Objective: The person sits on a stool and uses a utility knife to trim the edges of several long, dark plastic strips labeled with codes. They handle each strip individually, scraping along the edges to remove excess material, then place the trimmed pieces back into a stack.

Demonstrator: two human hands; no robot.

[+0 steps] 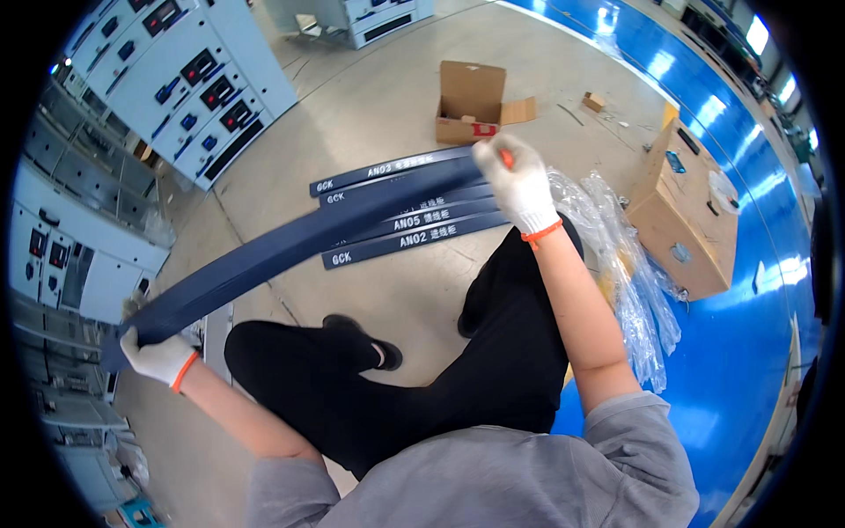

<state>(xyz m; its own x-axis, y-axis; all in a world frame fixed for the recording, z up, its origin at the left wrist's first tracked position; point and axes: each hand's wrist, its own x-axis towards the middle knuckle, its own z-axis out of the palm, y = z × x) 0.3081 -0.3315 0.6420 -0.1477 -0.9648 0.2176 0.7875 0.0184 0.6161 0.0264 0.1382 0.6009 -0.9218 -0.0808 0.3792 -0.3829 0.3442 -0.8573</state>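
A long dark-blue metal strip (238,255) is held slantwise in front of me, its near-left end low and its other end farther off to the right. My left hand (160,359), in a white glove with an orange cuff, grips the left end. At the far end my right hand (519,180), gloved the same way, is closed on the strip; a small orange thing shows at its fingers, too little of it to name. Under the held strip, several similar dark-blue label strips (422,236) with white lettering lie side by side on the floor, partly covered by it.
An open cardboard box (458,130) stands beyond the strips. Clear plastic wrapping (629,290) lies right of my knee, beside a large cardboard box (687,211) with small items on top. Grey electrical cabinets (198,88) stand at the left. A blue-painted floor lane (704,370) runs along the right.
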